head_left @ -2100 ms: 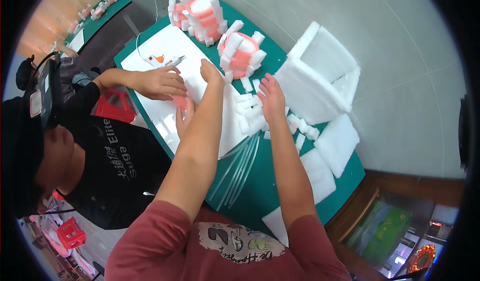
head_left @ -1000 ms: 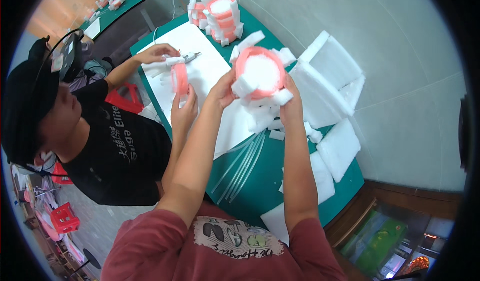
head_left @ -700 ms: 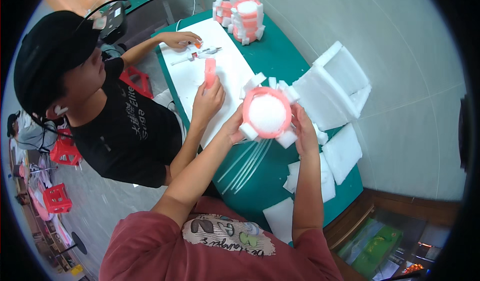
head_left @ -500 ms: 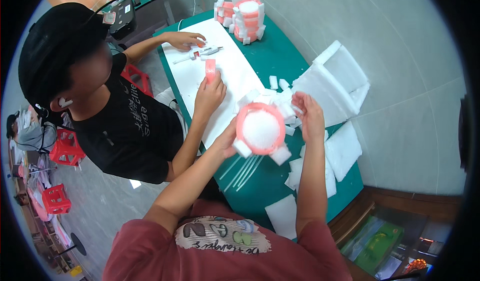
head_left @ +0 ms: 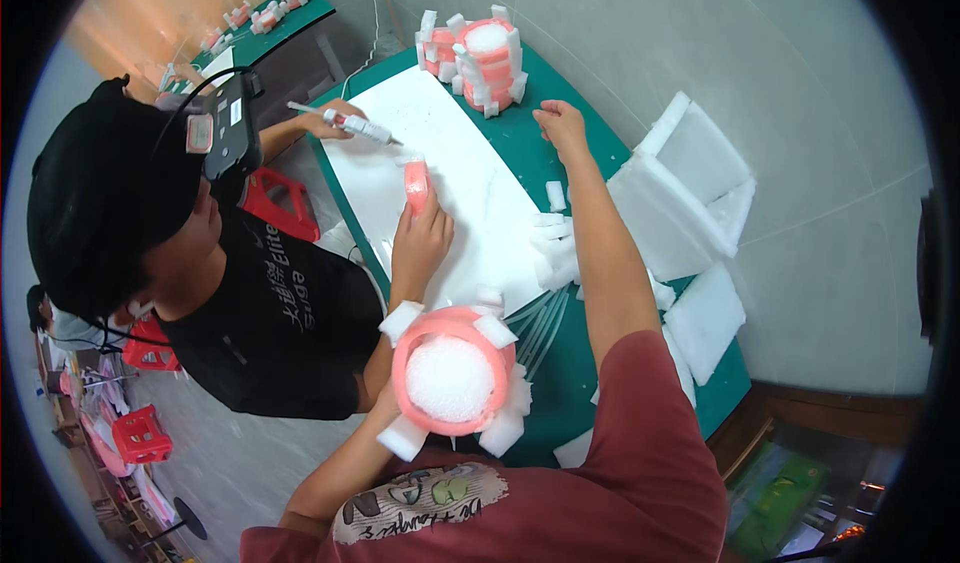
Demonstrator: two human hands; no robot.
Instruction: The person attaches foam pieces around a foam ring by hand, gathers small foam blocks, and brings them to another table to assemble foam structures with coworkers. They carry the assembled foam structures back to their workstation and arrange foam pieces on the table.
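Note:
A round pink foam piece [head_left: 401, 381] with a white foam centre and white foam blocks stuck around its rim is held close to my chest. My left forearm [head_left: 340, 473] runs up behind it, and the piece hides my left hand. My right hand [head_left: 562, 128] is stretched out over the far side of the table. Its fingers are half curled and apart, with nothing seen between them. Just left of that hand stands a stack of pink foam rounds [head_left: 490, 68] with white blocks on the sides; they do not touch.
A co-worker at left holds a pink foam strip [head_left: 416, 185] and a glue gun [head_left: 360, 126] over a white sheet [head_left: 470, 173]. On the green table [head_left: 590, 133] lie foam offcuts [head_left: 553, 253], clear sticks [head_left: 545, 328] and a white foam box [head_left: 650, 198].
The foam piece has come down and left, closer to my chest. My right hand has left it and gone forward near the stack. The co-worker has lifted the glue gun to the pink strip.

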